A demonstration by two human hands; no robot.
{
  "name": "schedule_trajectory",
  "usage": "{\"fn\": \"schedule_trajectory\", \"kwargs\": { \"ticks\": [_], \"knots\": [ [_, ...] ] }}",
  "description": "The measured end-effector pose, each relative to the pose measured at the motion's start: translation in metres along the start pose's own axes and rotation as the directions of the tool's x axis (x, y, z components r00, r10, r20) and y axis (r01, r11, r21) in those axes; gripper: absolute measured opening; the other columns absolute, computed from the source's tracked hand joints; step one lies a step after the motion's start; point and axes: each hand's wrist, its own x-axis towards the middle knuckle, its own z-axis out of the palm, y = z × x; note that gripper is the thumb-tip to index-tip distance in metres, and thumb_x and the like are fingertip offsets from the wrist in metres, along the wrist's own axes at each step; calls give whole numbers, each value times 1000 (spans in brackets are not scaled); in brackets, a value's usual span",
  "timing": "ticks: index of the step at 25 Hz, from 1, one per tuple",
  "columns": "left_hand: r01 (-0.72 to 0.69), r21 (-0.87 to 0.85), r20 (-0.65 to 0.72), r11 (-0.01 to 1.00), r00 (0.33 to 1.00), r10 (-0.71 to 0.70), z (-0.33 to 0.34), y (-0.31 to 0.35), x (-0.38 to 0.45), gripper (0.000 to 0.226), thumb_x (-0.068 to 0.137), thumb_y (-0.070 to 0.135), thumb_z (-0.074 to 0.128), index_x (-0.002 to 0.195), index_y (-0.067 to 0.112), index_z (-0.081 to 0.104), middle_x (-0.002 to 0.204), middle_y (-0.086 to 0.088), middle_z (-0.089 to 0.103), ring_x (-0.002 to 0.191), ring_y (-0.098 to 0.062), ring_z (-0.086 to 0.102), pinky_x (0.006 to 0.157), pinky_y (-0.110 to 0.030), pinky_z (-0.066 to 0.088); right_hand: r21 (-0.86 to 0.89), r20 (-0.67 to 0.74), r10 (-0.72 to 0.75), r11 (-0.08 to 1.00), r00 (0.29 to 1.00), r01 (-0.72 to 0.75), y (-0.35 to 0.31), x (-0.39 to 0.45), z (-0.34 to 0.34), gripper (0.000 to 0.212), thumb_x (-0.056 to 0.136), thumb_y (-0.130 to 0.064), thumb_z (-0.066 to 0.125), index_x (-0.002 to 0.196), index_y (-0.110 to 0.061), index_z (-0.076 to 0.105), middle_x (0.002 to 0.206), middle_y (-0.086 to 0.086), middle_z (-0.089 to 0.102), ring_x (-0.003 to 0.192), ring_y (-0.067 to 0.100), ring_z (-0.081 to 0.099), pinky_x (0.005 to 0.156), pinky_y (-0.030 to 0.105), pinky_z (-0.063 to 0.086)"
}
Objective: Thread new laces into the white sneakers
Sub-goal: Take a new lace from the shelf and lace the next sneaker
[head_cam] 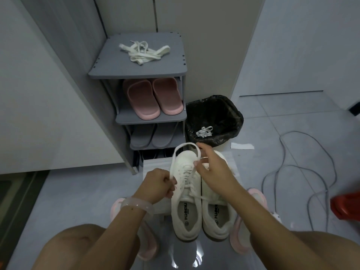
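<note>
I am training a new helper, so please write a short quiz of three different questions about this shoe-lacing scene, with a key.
1. True or false: both hands grip the lace of the left sneaker.
2. What lies inside the bin? A) a slipper B) white laces C) a cable
3. Fill in: the spare laces lie on the ___ of the shoe rack.

Key: 1 true, left hand and right hand; 2 B, white laces; 3 top.

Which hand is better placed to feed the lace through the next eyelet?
Probably the right hand: its fingertips pinch the lace directly over the left sneaker eyelets. The left hand grips the lace beside the shoe.
</note>
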Motion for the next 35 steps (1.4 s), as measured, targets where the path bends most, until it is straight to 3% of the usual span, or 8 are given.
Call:
{"fn": "schedule_trajectory", "kwargs": {
  "ticks": [2,5,7,14,19,28,31,35],
  "knots": [
    [94,-119,-3,988,995,-95,4,0,3,27,86,-9,49,68,8,59,65,-9,61,55,-15,60,50,-16,53,-199,-115,-57,980,992,33,8,-5,8,26,93,-22,50,119,-20,51,96,-6,55,84,9,54,73,23,41],
    [121,-159,15,980,993,-121,11,1,3,28,83,-14,47,66,7,56,67,-12,61,57,-16,60,51,-17,54,-425,148,-7,903,989,70,19,-12,20,24,95,-27,45,100,-11,62,92,5,66,80,18,60,69,30,44],
    [113,-190,20,975,994,-111,12,-1,4,29,84,-14,45,66,6,55,67,-13,62,56,-16,60,51,-17,54,-457,250,47,886,967,75,22,-16,26,27,95,-28,45,99,-12,66,96,7,68,86,20,61,69,30,45],
    [97,-251,26,963,995,-93,15,-1,6,28,87,-13,46,67,4,54,65,-13,58,53,-15,58,48,-14,51,-476,287,-4,867,958,146,28,-18,35,32,97,-25,39,115,-21,65,108,5,67,97,22,61,73,29,46],
    [105,-105,13,989,994,-105,17,-5,8,28,83,-14,49,66,8,54,67,-11,59,56,-14,58,49,-15,53,-463,299,41,880,953,107,28,-19,38,33,96,-21,38,118,-24,63,106,6,67,95,22,60,67,24,35],
    [19,113,-49,993,999,-14,22,-10,12,30,80,3,63,57,16,50,60,0,54,65,-17,56,62,-24,50,-361,186,216,922,958,-138,26,-17,51,24,91,-26,51,109,-20,65,106,2,67,97,18,62,79,28,49],
    [26,167,55,986,998,-35,24,-10,8,15,82,11,62,78,16,48,78,1,55,76,-14,53,63,-23,47,-369,162,231,916,959,-159,23,-14,53,20,92,-23,48,98,-16,66,98,4,68,90,19,63,69,26,44],
    [11,296,23,955,1000,-18,31,-15,1,36,82,20,65,101,13,36,101,-10,58,83,-17,52,58,-19,37,-454,214,158,890,964,-45,9,-13,46,20,93,-20,43,82,-11,58,98,10,66,81,20,57,66,26,36]
  ]
}}
